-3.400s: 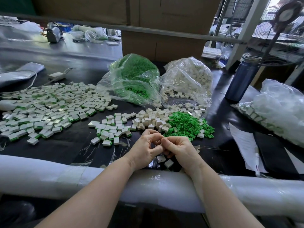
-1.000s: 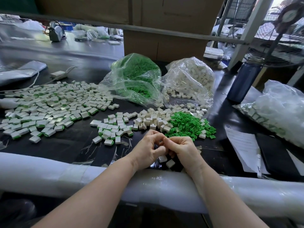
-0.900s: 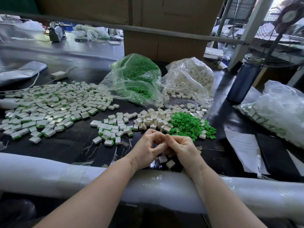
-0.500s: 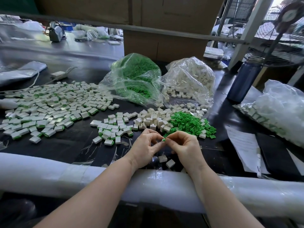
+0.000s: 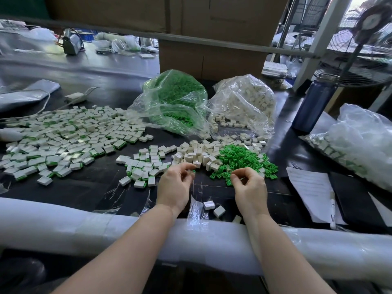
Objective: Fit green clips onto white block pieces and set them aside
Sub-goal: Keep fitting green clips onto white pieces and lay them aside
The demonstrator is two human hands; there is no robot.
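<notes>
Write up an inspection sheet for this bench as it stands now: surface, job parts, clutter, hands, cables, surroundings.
Surface: black table, padded front edge.
Job's things: loose green clips; bare white blocks; finished pieces spread left; bag of clips; bag of blocks.
Clutter: papers, blue bottle, another filled bag.
Hands: left hand pinches a clipped piece; right hand curled at the clips, contents unclear.
Cables: white cable far left.
Surroundings: cardboard boxes, fan.

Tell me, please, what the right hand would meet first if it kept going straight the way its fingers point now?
Most likely the loose pile of green clips: the right hand has its curled fingertips just at the pile's near edge. Depth is hard to judge, so it may be hovering slightly above them.
</notes>
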